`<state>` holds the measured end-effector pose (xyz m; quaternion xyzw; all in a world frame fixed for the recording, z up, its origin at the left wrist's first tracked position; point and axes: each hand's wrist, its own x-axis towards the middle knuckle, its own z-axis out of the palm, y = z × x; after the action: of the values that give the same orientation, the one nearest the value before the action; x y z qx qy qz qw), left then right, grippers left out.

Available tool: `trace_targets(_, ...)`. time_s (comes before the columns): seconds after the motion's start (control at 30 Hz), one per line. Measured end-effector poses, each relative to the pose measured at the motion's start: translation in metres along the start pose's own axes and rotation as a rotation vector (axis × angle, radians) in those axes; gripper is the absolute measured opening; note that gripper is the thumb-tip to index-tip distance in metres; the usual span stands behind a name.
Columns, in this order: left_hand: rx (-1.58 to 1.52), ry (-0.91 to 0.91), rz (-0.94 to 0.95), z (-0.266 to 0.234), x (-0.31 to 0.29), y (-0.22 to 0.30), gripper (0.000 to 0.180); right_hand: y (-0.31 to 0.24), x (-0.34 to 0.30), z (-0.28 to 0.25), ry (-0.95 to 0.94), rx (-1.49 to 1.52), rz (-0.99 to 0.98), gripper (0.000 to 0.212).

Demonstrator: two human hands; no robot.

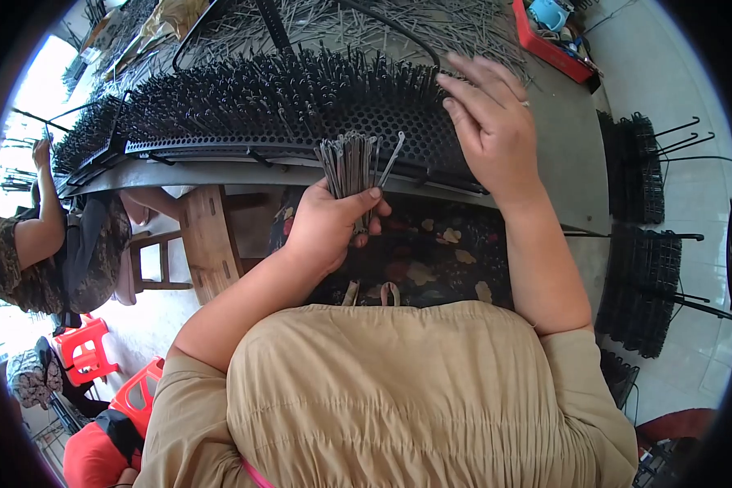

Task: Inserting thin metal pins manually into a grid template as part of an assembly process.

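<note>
My left hand is closed around a bundle of thin grey metal rods with small looped ends, held upright in front of the table edge. One rod leans out to the right of the bunch. My right hand is raised over the right end of a long perforated black rack. Its fingers are stretched out and apart, and I see nothing held in them. Many dark hooked rods stand in the rack's holes, and my right fingertips are close to the rightmost ones.
Loose rods lie scattered behind the rack. A red tray holds a blue cup at the far right corner. Black racks of hooks stand to the right. At left, another person sits near a wooden stool and red plastic stools.
</note>
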<state>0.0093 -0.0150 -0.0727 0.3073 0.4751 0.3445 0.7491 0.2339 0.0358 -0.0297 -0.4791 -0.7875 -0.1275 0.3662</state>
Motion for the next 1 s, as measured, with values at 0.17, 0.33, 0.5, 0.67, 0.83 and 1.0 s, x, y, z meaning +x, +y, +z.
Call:
trace_targets(0.17, 0.046, -0.001, 0.051, 0.005, -0.001, 0.005, 0.009, 0.005, 0.0, 0.004, 0.172, 0.08, 0.082, 0.017)
trace_targets(0.33, 0.03, -0.004, 0.03, 0.004, 0.002, 0.0, 0.009, 0.016, 0.017, 0.015, 0.079, 0.017, 0.12, 0.01)
trace_targets(0.5, 0.046, 0.011, 0.035, 0.0, 0.001, -0.001, 0.009, 0.02, 0.023, 0.021, -0.049, -0.002, 0.173, 0.006)
trace_targets(0.67, 0.004, 0.025, 0.028, -0.003, 0.002, -0.002, 0.01, 0.02, 0.023, 0.018, -0.112, 0.092, 0.222, 0.007)
trace_targets(0.83, 0.012, 0.018, 0.03, -0.001, 0.004, -0.004, 0.011, 0.021, 0.035, 0.015, -0.205, 0.036, 0.189, 0.008)
trace_targets(1.0, 0.019, 0.033, 0.035, -0.002, 0.005, -0.004, 0.012, 0.012, 0.056, 0.004, -0.469, -0.209, 0.033, 0.011)
